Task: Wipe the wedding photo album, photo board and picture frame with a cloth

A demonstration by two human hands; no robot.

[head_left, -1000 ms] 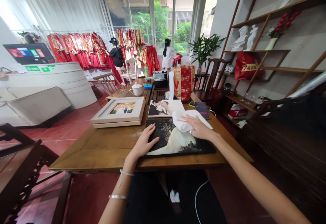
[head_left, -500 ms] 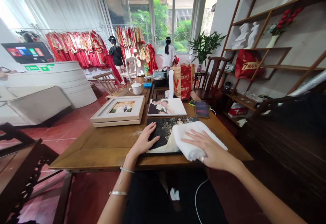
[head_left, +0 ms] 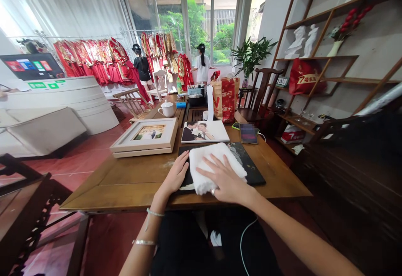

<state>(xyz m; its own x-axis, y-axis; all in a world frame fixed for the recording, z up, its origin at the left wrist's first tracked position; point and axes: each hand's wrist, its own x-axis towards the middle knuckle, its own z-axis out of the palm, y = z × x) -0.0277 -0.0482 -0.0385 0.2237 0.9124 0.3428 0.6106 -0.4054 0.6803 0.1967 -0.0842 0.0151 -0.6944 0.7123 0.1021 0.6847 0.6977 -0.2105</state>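
A dark photo panel [head_left: 256, 174] lies flat on the table in front of me, much of its picture covered by a folded white towel [head_left: 201, 169]. My right hand [head_left: 224, 177] presses down on the towel from above, palm down with fingers spread. At the panel's left edge rests my left hand [head_left: 176, 172], its fingers stretched out and touching the panel. The towel's left side reaches almost to the left fingertips. Just beyond is a pale photo panel [head_left: 216, 132] showing a couple. To its left lies a cream picture frame [head_left: 125, 144], apparently stacked on another.
The wooden table [head_left: 103, 186] also bears a white lidded cup [head_left: 167, 108], a red and tan paper bag [head_left: 226, 100] and a propped phone [head_left: 249, 133] with a cable. Two people stand near red garments [head_left: 94, 60] at the back. A chair [head_left: 264, 91] stands behind the table.
My right hand has slid the towel leftward across the dark panel, baring its right part and covering the middle. My left hand stays at the left edge, its fingers closer together.
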